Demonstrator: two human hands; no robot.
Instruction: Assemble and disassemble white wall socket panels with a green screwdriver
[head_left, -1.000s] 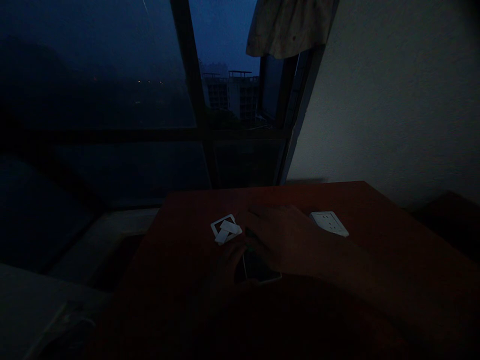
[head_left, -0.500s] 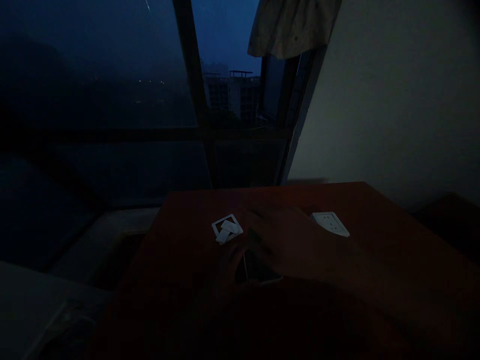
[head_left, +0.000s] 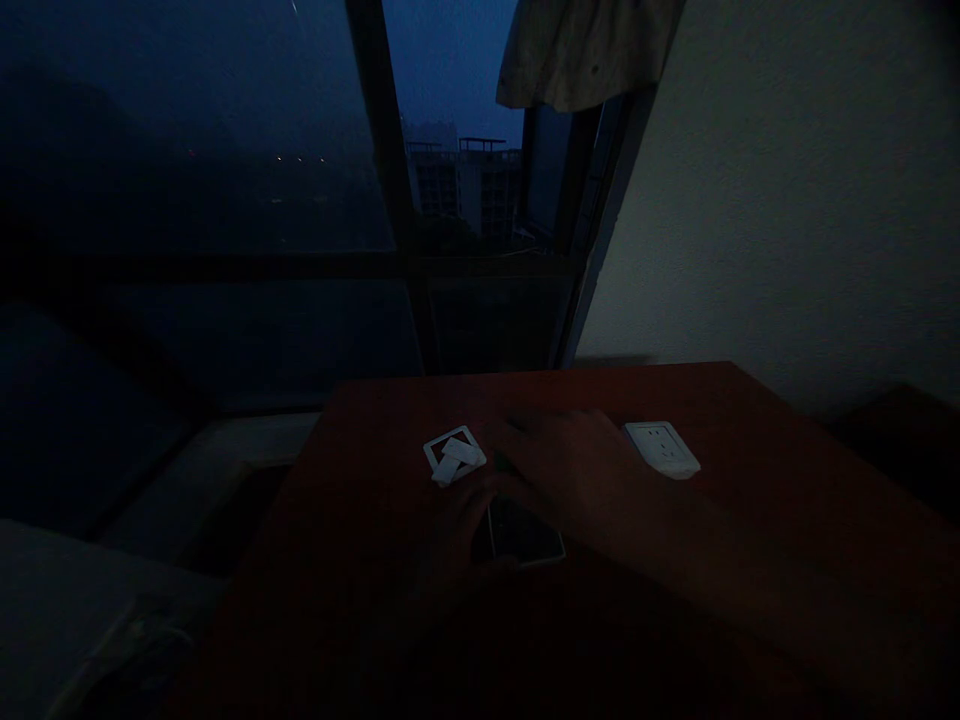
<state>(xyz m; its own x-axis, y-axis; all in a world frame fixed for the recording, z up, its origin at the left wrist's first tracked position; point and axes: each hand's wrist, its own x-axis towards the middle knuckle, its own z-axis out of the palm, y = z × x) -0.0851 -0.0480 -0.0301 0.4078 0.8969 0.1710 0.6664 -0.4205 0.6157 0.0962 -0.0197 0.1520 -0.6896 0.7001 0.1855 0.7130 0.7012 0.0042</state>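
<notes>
The room is very dim. My right hand point(head_left: 574, 470) lies over the middle of a reddish-brown table point(head_left: 750, 420), fingers pointing left towards a dark flat phone-like slab point(head_left: 523, 535) with a pale edge. My left hand point(head_left: 456, 530) rests at the slab's left side; its fingers are lost in the dark. Just beyond the hands lie small white plastic pieces, a frame with flat bits on it point(head_left: 452, 455). A white wall socket plate point(head_left: 661, 448) lies to the right of my right hand. Whether either hand grips anything is too dark to see.
A large dark window point(head_left: 390, 200) with a black frame stands behind the table, with a distant building outside. A pale cloth point(head_left: 585, 50) hangs at the top. A plain wall point(head_left: 787, 200) rises on the right. A pale ledge point(head_left: 225, 460) lies at the left.
My right hand has drawn slightly back to the right, uncovering more of the dark slab. The white pieces and socket plate have not moved.
</notes>
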